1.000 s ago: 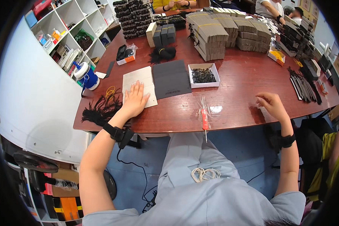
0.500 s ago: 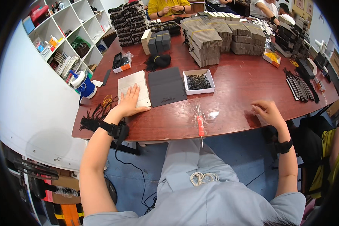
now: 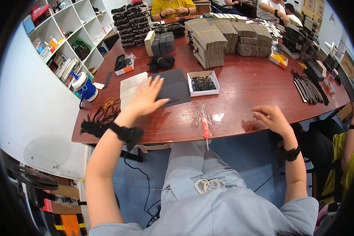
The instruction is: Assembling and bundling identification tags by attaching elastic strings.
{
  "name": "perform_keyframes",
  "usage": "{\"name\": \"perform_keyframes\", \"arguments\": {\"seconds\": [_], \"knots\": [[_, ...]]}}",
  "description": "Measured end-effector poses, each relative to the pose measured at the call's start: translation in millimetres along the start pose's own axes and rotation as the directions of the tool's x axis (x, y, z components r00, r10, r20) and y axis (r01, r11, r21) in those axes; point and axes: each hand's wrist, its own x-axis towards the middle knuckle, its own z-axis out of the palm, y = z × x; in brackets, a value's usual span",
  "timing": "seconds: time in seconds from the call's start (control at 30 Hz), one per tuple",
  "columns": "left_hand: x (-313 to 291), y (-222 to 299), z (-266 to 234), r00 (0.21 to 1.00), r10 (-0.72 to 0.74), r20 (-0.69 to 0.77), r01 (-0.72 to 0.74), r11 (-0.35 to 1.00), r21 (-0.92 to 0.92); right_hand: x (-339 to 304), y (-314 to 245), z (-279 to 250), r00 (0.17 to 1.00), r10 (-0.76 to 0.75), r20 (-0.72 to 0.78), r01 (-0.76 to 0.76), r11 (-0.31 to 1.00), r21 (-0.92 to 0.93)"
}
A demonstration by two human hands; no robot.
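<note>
My left hand (image 3: 147, 99) is open, fingers spread, over the seam between a pale cream stack of sheets (image 3: 130, 87) and a flat black card stack (image 3: 176, 87). Whether it touches either one, I cannot tell. My right hand (image 3: 274, 118) hovers at the table's near right, fingers loosely bent and apart, holding nothing visible. Between the hands lies a red-handled awl (image 3: 205, 128), its thin metal shaft jutting past the table edge. Clear thin strands surround it. Beyond it sits a white box (image 3: 204, 93) of small black pieces.
Black tassels (image 3: 95, 122) and a blue jug (image 3: 86, 89) are at left. Banded stacks of grey cards (image 3: 206, 37) and black bundles (image 3: 131, 25) stand at the back. More black-corded strips (image 3: 306, 88) lie at right. Other people sit across the red-brown table (image 3: 240, 84).
My left hand has lifted and shifted right from the cream stack toward the black card stack. My right hand stays nearly in place. The whole view has shifted slightly.
</note>
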Motion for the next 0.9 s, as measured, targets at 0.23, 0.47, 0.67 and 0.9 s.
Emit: {"name": "perform_keyframes", "arguments": {"seconds": [0.23,0.47,0.67,0.9], "knots": [[46,23,17,0.987,0.029,0.156,-0.027,0.999,-0.017,-8,-2,3,0.997,-0.081,-0.018,0.080,0.996,-0.033],[56,8,24,0.983,-0.054,0.177,0.064,0.996,-0.057,-28,15,-14,0.996,0.077,-0.036,-0.077,0.997,-0.002],[34,13,16,0.996,-0.054,0.077,0.053,0.999,0.005,-32,20,-13,0.997,0.054,-0.048,-0.054,0.998,0.014],[-88,33,10,0.970,0.187,-0.156,-0.202,0.976,-0.087,-27,12,9,0.998,-0.007,-0.066,0.012,0.997,0.078]]}}
